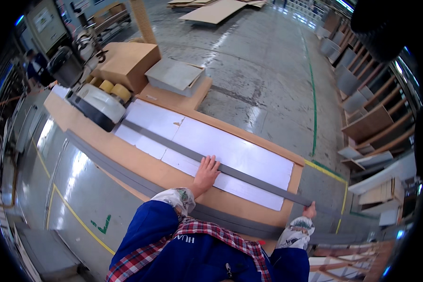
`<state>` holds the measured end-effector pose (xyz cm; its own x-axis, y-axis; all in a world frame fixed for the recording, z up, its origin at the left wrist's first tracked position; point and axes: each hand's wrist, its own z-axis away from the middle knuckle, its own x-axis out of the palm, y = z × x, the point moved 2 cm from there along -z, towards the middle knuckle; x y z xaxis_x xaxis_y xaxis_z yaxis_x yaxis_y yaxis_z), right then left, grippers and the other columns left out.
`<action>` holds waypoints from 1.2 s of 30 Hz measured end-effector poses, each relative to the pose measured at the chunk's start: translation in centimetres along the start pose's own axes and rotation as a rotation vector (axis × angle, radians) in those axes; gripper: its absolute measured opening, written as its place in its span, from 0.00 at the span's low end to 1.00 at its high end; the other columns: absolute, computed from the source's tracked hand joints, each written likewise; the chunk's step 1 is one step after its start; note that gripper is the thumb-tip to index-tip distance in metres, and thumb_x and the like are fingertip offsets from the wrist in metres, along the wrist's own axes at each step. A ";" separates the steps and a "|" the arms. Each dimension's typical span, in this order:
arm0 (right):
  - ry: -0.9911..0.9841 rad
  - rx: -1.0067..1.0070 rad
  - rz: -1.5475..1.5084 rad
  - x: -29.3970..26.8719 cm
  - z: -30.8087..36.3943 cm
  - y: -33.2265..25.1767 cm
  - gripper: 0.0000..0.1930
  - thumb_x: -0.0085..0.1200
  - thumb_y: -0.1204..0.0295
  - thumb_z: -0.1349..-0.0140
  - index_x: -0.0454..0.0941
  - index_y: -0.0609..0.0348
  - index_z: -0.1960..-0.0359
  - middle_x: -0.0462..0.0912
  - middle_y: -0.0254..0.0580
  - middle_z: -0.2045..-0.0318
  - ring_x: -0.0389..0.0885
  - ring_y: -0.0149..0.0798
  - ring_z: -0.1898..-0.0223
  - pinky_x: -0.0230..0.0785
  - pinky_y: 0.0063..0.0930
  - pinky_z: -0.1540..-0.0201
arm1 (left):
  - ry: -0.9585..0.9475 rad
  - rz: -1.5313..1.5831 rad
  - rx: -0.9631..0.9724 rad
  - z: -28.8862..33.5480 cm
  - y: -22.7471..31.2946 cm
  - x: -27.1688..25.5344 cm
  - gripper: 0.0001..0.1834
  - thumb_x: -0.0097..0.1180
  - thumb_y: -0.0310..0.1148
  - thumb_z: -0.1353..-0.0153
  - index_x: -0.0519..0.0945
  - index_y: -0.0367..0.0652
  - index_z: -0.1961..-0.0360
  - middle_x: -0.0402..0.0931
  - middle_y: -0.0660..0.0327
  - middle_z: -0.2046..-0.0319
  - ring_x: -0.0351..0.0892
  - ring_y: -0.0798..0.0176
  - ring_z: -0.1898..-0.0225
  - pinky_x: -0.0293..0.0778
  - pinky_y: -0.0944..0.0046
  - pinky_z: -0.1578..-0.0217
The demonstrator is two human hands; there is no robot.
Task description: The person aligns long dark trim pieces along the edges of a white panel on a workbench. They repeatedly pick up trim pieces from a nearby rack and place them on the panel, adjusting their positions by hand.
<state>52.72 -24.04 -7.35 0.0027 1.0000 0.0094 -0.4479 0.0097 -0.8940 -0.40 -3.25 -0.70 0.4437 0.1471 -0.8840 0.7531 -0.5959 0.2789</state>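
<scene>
A brown cardboard box [132,63] and a shallow grey box [169,80] stand on the far side of the bench; I cannot tell what is inside them. The brown bench [174,177] carries a white sheet [239,146], and across it lies a long grey strip [174,146]. The left hand [206,175] presses it with fingers spread; the right hand [309,211] is clamped on it near the right end of the bench. Beyond is a grey floor [263,61] with a green line [311,89], and racks of boards [369,123] at right.
</scene>
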 end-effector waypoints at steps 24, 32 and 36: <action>-0.580 -0.004 -0.152 12.2 4.9 -2.6 0.14 0.51 0.68 0.38 0.71 0.70 0.59 0.77 0.43 0.60 0.75 0.34 0.59 0.69 0.24 0.53 | 0.010 0.129 -0.074 -10.5 -10.1 0.6 0.29 0.49 0.45 0.41 0.64 0.37 0.44 0.54 0.45 0.39 0.49 0.44 0.36 0.43 0.47 0.36; -0.816 0.217 -0.255 15.5 9.8 -2.1 0.15 0.49 0.69 0.37 0.70 0.72 0.57 0.76 0.46 0.59 0.76 0.36 0.59 0.72 0.26 0.54 | 0.036 0.149 -0.202 -10.7 -8.7 -2.7 0.39 0.48 0.55 0.43 0.60 0.31 0.42 0.49 0.42 0.37 0.44 0.44 0.34 0.39 0.47 0.36; -0.635 0.088 -0.178 17.0 10.6 -0.5 0.15 0.49 0.69 0.37 0.69 0.72 0.56 0.76 0.47 0.59 0.77 0.36 0.60 0.74 0.27 0.55 | 0.028 0.161 -0.202 -10.9 -9.0 -2.5 0.38 0.48 0.54 0.43 0.61 0.32 0.43 0.49 0.42 0.37 0.45 0.43 0.34 0.40 0.46 0.36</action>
<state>43.54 -7.04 -2.04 -0.4318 0.7878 0.4393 -0.5605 0.1472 -0.8149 -3.02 10.32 3.11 0.5767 0.0868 -0.8123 0.7525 -0.4436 0.4868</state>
